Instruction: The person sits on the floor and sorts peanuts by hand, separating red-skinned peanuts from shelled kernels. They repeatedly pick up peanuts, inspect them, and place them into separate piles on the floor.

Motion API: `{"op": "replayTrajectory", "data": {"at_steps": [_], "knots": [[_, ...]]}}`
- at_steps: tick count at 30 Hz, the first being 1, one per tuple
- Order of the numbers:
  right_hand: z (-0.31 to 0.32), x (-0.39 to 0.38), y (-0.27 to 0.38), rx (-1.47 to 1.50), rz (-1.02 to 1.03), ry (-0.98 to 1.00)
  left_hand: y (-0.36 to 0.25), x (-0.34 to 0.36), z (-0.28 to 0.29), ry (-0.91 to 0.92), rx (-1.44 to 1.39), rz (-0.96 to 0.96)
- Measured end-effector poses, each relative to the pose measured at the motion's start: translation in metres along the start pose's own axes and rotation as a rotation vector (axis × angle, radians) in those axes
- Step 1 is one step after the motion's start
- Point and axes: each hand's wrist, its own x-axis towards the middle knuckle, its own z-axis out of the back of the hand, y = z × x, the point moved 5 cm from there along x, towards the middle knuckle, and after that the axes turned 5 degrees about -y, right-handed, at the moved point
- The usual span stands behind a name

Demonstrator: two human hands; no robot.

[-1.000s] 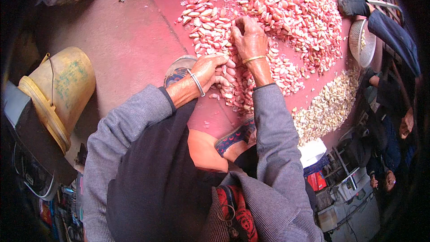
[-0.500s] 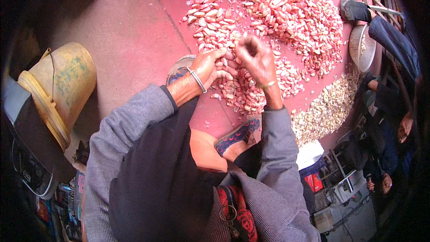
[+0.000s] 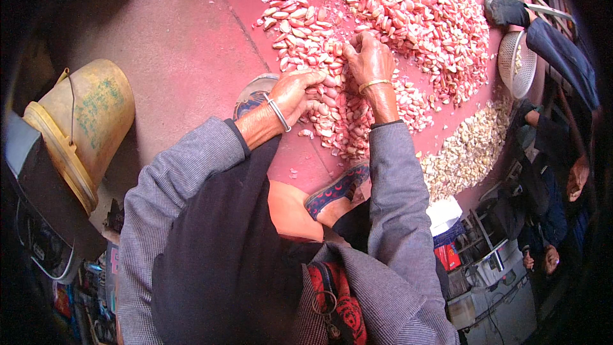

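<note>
A wide heap of pink-skinned garlic cloves [image 3: 415,19] covers the red floor in front of me, with papery flakes around it. My left hand [image 3: 297,94] is curled at the near left edge of the heap, its fingers closed around some garlic cloves that show between thumb and fingers. To the right of it, my right hand [image 3: 371,61] is over the middle of the heap, back of the hand up. Its fingers are bent down and drawn together; whatever is at their tips is hidden.
A pile of pale, cream-coloured cloves [image 3: 469,153] lies at the right, below a white colander [image 3: 525,67]. A yellow bucket [image 3: 96,121] leans on its side at the left. Other people's legs and hands [image 3: 578,179] are at the right edge. My patterned shoes [image 3: 332,195] flank the near heap.
My right hand has come down from above the heap and slightly away from me, its raised finger ring now folded downward. My left hand stays almost in place, still around the garlic cloves.
</note>
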Motion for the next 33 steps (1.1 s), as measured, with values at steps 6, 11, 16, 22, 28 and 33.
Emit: {"op": "replayTrajectory", "data": {"at_steps": [6,11,16,22,28,33], "knots": [[-0.007,-0.004,-0.013,0.263,-0.024,-0.063,0.002,0.0,0.003,0.022,-0.008,0.001],[-0.012,-0.029,-0.036,1.125,-0.436,0.17,0.001,-0.001,0.003,0.037,-0.042,0.008],[-0.01,-0.051,-0.029,1.355,-0.618,0.312,-0.001,0.0,-0.001,0.031,-0.029,0.003],[0.009,-0.066,-0.018,1.154,-0.561,0.351,0.006,0.009,-0.003,0.061,-0.083,0.065],[0.057,-0.095,0.02,0.773,0.091,0.498,0.013,0.01,-0.008,0.164,-0.047,0.047],[0.143,-0.104,-0.033,0.339,0.158,0.541,0.004,0.0,0.002,0.032,0.177,0.112]]}}
